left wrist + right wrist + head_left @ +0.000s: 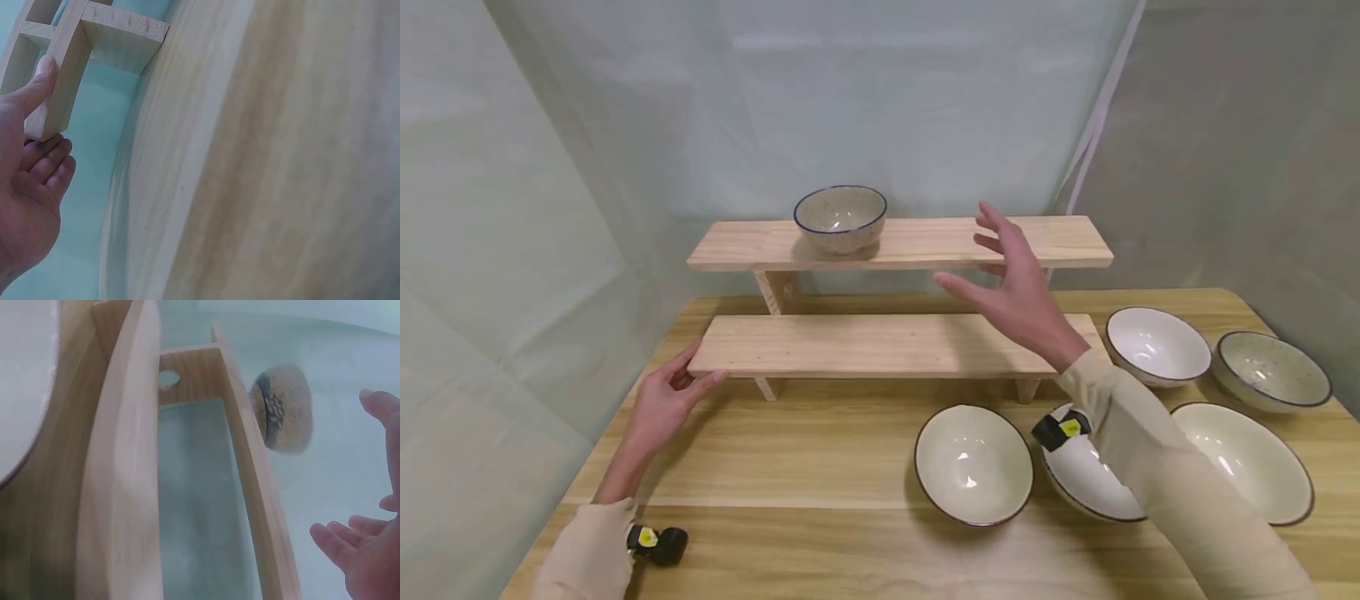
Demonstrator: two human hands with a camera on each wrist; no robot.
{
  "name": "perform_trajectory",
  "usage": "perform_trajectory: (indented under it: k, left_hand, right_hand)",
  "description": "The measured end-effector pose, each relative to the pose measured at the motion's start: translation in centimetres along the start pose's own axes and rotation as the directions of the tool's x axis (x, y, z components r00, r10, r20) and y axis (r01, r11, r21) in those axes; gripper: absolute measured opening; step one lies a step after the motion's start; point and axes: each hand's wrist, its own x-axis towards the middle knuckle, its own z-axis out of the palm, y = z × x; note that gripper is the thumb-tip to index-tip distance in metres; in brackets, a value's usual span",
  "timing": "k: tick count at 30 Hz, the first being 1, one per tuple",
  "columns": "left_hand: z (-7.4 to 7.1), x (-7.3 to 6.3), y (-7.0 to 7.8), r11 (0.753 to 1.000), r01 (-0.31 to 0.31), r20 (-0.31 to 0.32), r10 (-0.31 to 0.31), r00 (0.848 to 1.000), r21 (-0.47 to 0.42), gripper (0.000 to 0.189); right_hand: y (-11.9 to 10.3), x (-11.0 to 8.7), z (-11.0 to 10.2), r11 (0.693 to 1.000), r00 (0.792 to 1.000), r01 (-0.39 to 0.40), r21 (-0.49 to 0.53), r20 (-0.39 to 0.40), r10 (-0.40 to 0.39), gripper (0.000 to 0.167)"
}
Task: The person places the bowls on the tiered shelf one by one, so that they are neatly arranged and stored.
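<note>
A two-tier wooden shelf (880, 346) stands on the table. At its lower left end my left hand (662, 400) grips the board, with the thumb (41, 81) on one face and the fingers curled about the end. On the upper tier, left of centre, sits a speckled bowl (841, 223) with a dark blue rim. My right hand (1018, 287) is raised in front of the shelf's right half, fingers spread and holding nothing. In the right wrist view this hand (369, 544) is apart from the speckled bowl (290, 409).
In front of the shelf stands a cream bowl (973, 467). My right forearm partly covers a white bowl (1093, 479). Farther right are another cream bowl (1247, 458), a white bowl (1157, 342) and a grey-green speckled bowl (1273, 371). Pale sheeting (925, 108) hangs behind the table.
</note>
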Motion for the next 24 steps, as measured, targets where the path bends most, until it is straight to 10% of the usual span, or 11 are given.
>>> perform_trajectory:
  k: [24]
  left_hand:
    - [0.0,0.1,0.1,1.0,0.019,0.004,-0.019,1.0,0.011,0.082]
  right_hand:
    - [3.0,-11.1,-8.0,0.973,0.998,-0.023,-0.231,-0.069,0.007,0.105]
